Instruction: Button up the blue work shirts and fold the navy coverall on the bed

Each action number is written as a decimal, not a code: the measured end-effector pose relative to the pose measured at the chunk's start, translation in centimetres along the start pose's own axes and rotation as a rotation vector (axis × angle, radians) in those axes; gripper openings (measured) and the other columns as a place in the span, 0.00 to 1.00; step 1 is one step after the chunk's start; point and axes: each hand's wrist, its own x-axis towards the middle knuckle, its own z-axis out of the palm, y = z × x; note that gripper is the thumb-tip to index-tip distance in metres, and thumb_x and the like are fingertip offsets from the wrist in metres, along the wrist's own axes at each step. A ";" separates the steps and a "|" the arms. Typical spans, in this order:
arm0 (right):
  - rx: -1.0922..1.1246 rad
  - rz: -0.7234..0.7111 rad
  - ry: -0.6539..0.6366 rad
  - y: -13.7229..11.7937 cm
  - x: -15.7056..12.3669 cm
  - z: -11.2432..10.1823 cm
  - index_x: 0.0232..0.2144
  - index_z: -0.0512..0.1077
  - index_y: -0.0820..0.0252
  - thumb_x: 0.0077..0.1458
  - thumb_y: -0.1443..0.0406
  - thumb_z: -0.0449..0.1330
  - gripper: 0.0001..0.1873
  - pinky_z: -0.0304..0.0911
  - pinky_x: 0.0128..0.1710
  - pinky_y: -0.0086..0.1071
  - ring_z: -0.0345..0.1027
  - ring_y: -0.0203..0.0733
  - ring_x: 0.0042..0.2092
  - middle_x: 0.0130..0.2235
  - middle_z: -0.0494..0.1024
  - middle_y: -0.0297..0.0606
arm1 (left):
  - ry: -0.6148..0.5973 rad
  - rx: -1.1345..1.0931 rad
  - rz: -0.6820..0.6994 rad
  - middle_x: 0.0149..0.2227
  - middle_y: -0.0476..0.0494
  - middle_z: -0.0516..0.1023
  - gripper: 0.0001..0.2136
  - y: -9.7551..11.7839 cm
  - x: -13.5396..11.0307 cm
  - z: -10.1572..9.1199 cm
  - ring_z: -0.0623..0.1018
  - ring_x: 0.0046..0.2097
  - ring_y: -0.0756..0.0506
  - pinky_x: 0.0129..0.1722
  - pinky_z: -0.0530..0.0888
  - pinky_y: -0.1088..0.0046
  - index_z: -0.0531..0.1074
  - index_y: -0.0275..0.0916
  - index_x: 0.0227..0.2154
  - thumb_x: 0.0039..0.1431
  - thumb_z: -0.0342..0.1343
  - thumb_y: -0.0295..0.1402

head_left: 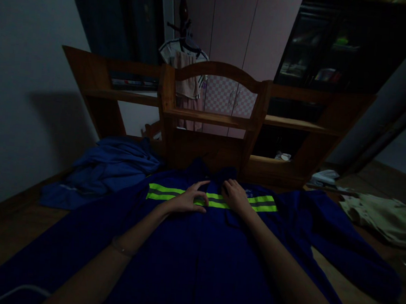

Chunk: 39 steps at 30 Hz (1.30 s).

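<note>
A dark blue work jacket (pixel 181 257) lies spread out front side up, its collar toward the wooden shelf unit. Across its chest runs a yellow-green reflective band (pixel 264 203) with a grey stripe. My left hand (pixel 187 199) rests over the band left of the front opening, thumb and fingers apart and curved, with nothing between them. Just right of the opening, below the collar, my right hand (pixel 235 197) has its fingers curled down onto the jacket cloth; the fingertips are partly hidden. The jacket's sleeves stretch out to both sides.
Behind the collar stands a wooden shelf unit (pixel 212 120). A crumpled blue garment (pixel 114 169) lies at the left by the wall, and folded pale cloth (pixel 382 218) at the right. Clothes on a hanger (pixel 186 70) and a pink wardrobe (pixel 232 29) are farther back. The room is dim.
</note>
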 end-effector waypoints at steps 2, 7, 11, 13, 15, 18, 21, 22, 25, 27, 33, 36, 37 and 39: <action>0.001 -0.001 0.001 0.0 0.0 0.0 0.35 0.66 0.59 0.61 0.66 0.51 0.05 0.55 0.43 0.32 0.61 0.43 0.42 0.37 0.69 0.41 | -0.023 -0.011 0.006 0.66 0.49 0.46 0.11 0.0 0.0 -0.1 0.49 0.66 0.37 0.63 0.51 0.58 0.77 0.45 0.35 0.49 0.63 0.42; 0.000 -0.002 0.000 0.0 0.1 0.0 0.35 0.66 0.60 0.61 0.67 0.51 0.05 0.55 0.42 0.32 0.61 0.43 0.41 0.36 0.69 0.40 | -0.021 -0.015 -0.013 0.67 0.47 0.45 0.14 -0.1 0.1 -0.1 0.49 0.66 0.37 0.63 0.51 0.56 0.76 0.45 0.38 0.48 0.64 0.42; 0.001 -0.004 -0.004 -0.1 0.1 0.0 0.35 0.66 0.60 0.61 0.67 0.51 0.05 0.55 0.42 0.32 0.61 0.43 0.41 0.36 0.69 0.40 | -0.004 -0.023 -0.032 0.67 0.44 0.43 0.19 -0.2 0.0 0.0 0.49 0.66 0.37 0.62 0.52 0.56 0.74 0.45 0.42 0.46 0.65 0.42; 0.000 -0.004 -0.005 0.0 0.1 -0.1 0.35 0.66 0.60 0.61 0.67 0.50 0.05 0.54 0.42 0.32 0.61 0.43 0.42 0.36 0.69 0.41 | -0.010 -0.018 -0.044 0.67 0.44 0.44 0.19 -0.1 0.0 0.0 0.49 0.66 0.37 0.62 0.52 0.56 0.74 0.45 0.42 0.46 0.65 0.43; 0.000 -0.004 -0.005 0.0 0.0 -0.1 0.35 0.66 0.60 0.61 0.67 0.50 0.05 0.54 0.42 0.32 0.61 0.43 0.42 0.37 0.69 0.41 | -0.014 -0.013 -0.063 0.67 0.44 0.45 0.18 0.0 -0.1 0.0 0.50 0.66 0.37 0.62 0.52 0.56 0.74 0.45 0.42 0.47 0.64 0.43; 0.000 -0.003 -0.006 0.0 0.0 0.0 0.35 0.67 0.60 0.61 0.67 0.51 0.05 0.54 0.42 0.32 0.61 0.42 0.42 0.37 0.69 0.40 | -0.002 -0.031 -0.075 0.66 0.44 0.49 0.14 0.0 0.1 0.0 0.52 0.65 0.38 0.62 0.53 0.57 0.74 0.44 0.41 0.53 0.59 0.44; -0.001 0.002 -0.005 0.1 0.1 0.1 0.35 0.67 0.60 0.61 0.67 0.51 0.05 0.55 0.42 0.32 0.61 0.42 0.41 0.36 0.69 0.40 | 0.080 -0.065 -0.099 0.63 0.42 0.56 0.13 -0.7 0.4 0.1 0.58 0.63 0.41 0.61 0.56 0.61 0.75 0.42 0.39 0.60 0.51 0.43; -0.002 0.003 -0.004 0.1 0.1 0.2 0.35 0.67 0.60 0.61 0.67 0.51 0.05 0.55 0.42 0.32 0.61 0.42 0.41 0.36 0.69 0.40 | 0.119 -0.062 -0.108 0.61 0.41 0.59 0.13 -0.9 0.4 0.2 0.60 0.62 0.41 0.61 0.57 0.61 0.75 0.42 0.38 0.60 0.50 0.43; -0.005 0.005 0.000 0.0 0.0 0.2 0.35 0.66 0.60 0.61 0.67 0.51 0.05 0.54 0.42 0.32 0.61 0.43 0.41 0.37 0.69 0.41 | 0.186 -0.027 -0.117 0.58 0.39 0.64 0.13 -1.7 0.6 0.2 0.64 0.60 0.40 0.60 0.59 0.62 0.74 0.41 0.38 0.56 0.55 0.43; -0.005 0.005 0.002 0.0 0.0 0.2 0.35 0.66 0.60 0.61 0.67 0.51 0.05 0.54 0.42 0.32 0.61 0.43 0.41 0.36 0.69 0.41 | 0.176 -0.019 -0.111 0.57 0.40 0.64 0.14 -1.8 0.5 0.2 0.64 0.59 0.40 0.59 0.60 0.62 0.73 0.41 0.39 0.54 0.57 0.44; -0.002 0.002 0.003 -0.1 0.0 0.0 0.35 0.67 0.60 0.61 0.67 0.51 0.05 0.55 0.41 0.32 0.61 0.43 0.41 0.37 0.69 0.41 | 0.141 -0.008 -0.115 0.57 0.41 0.66 0.15 -1.2 0.2 0.2 0.66 0.58 0.41 0.58 0.61 0.63 0.71 0.42 0.41 0.53 0.58 0.44; 0.000 0.005 0.002 -0.1 0.0 0.1 0.35 0.67 0.60 0.61 0.67 0.51 0.05 0.55 0.41 0.32 0.61 0.43 0.41 0.36 0.69 0.41 | 0.140 0.004 -0.108 0.56 0.42 0.66 0.15 -1.2 0.2 0.2 0.66 0.58 0.41 0.58 0.61 0.63 0.70 0.42 0.41 0.53 0.58 0.43; 0.000 0.006 0.002 -0.1 0.0 0.1 0.35 0.67 0.60 0.61 0.67 0.51 0.05 0.55 0.41 0.32 0.61 0.42 0.41 0.36 0.69 0.40 | 0.142 0.006 -0.104 0.56 0.42 0.67 0.15 -1.2 0.2 0.3 0.66 0.58 0.41 0.58 0.61 0.63 0.70 0.42 0.41 0.53 0.58 0.43; 0.001 0.008 0.001 -0.1 0.0 0.1 0.35 0.67 0.60 0.61 0.67 0.51 0.05 0.55 0.41 0.32 0.61 0.42 0.41 0.36 0.69 0.40 | 0.148 0.009 -0.100 0.55 0.42 0.67 0.14 -1.3 0.2 0.3 0.66 0.58 0.41 0.58 0.61 0.63 0.70 0.42 0.40 0.53 0.58 0.42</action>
